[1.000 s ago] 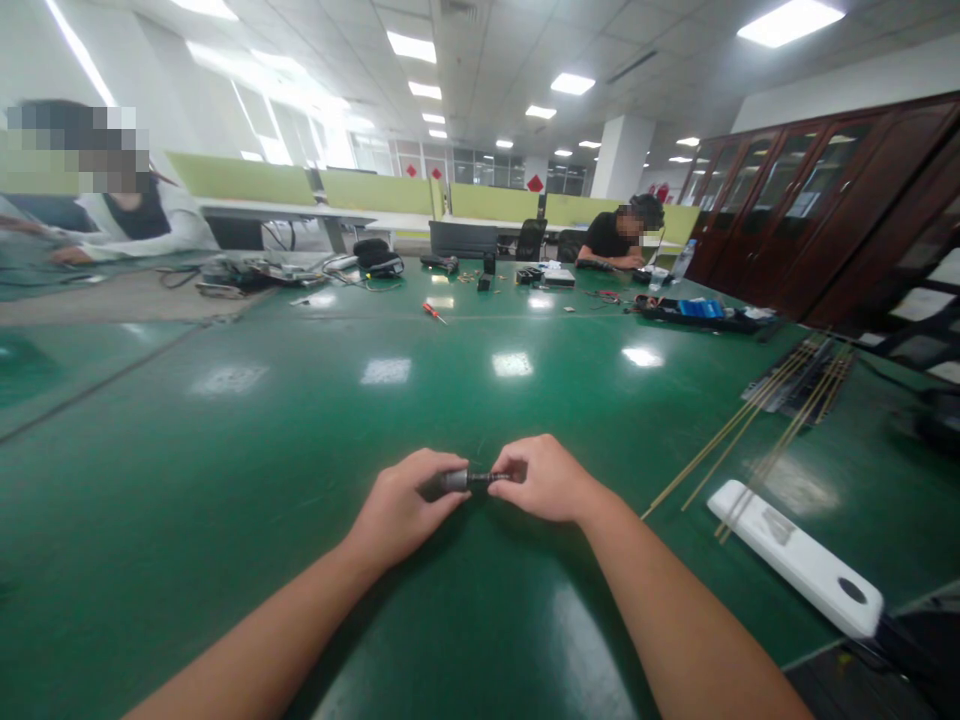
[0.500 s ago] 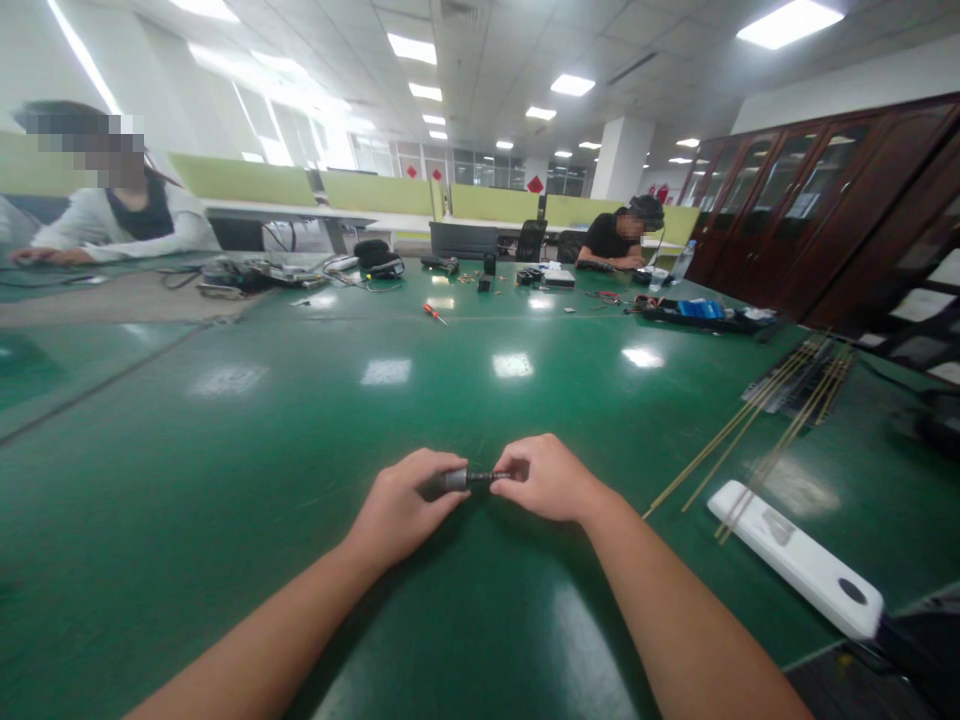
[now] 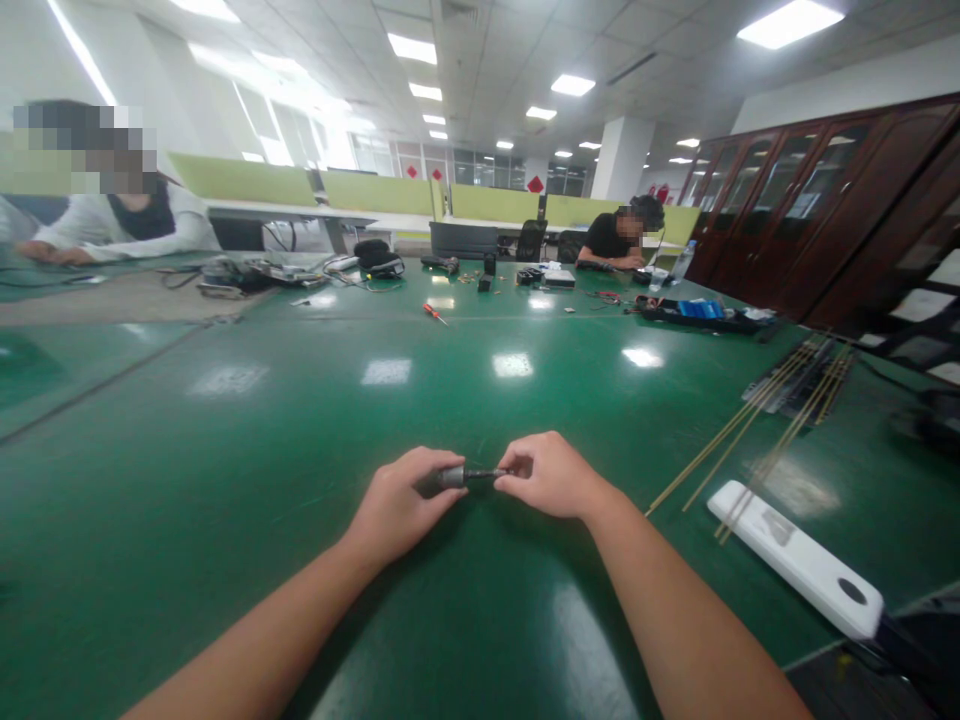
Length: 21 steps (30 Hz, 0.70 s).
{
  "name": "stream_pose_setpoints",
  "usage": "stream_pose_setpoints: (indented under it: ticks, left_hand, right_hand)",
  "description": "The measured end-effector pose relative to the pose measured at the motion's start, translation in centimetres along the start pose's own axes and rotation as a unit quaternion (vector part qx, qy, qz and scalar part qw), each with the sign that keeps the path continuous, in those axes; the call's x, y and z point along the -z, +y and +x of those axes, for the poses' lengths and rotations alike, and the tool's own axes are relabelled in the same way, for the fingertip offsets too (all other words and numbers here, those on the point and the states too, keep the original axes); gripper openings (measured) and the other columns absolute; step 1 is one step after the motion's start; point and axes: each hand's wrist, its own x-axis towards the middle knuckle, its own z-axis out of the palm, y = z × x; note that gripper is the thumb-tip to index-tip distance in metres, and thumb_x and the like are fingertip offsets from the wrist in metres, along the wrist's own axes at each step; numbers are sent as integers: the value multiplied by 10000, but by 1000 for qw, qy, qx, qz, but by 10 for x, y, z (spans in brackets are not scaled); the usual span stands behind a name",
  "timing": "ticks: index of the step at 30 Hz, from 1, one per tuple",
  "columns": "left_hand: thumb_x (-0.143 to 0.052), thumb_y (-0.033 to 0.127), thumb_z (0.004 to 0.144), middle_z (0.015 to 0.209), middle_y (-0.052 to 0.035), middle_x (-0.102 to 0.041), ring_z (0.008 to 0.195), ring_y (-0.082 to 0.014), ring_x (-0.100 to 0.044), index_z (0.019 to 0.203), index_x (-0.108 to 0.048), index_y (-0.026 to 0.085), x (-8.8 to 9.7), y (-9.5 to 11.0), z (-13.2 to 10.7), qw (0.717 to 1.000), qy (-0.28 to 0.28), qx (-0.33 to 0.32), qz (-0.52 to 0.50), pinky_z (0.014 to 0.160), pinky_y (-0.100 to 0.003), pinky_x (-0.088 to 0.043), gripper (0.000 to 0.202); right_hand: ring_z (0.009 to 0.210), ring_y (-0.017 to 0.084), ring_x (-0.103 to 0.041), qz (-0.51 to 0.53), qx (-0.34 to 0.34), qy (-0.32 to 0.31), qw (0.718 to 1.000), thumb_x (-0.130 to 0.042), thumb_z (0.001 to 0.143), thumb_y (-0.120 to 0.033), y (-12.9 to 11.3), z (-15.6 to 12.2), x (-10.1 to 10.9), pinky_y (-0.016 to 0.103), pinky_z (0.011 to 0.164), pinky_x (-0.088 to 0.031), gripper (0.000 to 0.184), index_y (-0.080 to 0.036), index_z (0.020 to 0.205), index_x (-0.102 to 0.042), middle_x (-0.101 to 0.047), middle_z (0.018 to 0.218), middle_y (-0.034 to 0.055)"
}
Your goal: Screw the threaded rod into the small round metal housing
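Observation:
Near the middle of the green table [image 3: 330, 420], my left hand [image 3: 401, 503] pinches a short dark-grey cylinder [image 3: 453, 477] between thumb and fingers. A thin dark rod [image 3: 480, 474] extends from the cylinder's right end, roughly level. Its far end sits between the thumb and fingertips of my right hand [image 3: 551, 477], which are closed on it. The cylinder's left end is hidden inside my left hand, and the rod's tip is mostly covered by my right fingers. Whether the two are one piece I cannot tell.
Thin wooden sticks [image 3: 739, 430] and a long white device [image 3: 795, 555] lie to my right. Farther off are a red screwdriver [image 3: 433, 314], a black tray with blue items [image 3: 697, 312] and several electronic parts. Two people [image 3: 615, 238] sit at the table's far side and left.
My hands have drawn very slightly apart, and a little more of the rod's length shows between them. The left-hand person's head has shifted a little.

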Motion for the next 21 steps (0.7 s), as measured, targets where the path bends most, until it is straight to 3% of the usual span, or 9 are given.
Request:
stream_pose_setpoints:
  ticks: [21]
  left_hand:
    - [-683,342,804,991,-48,-716,901,-203,-673,1020,-693,224,1,-4,1,1000,5,14,1,825,-319,-533,246]
  right_hand:
    - [605,112,-592,3,-7,0,1000,-714,750,-269,3,0,2,218,560,-401,88,-192,792,-723,-691,690,-11]
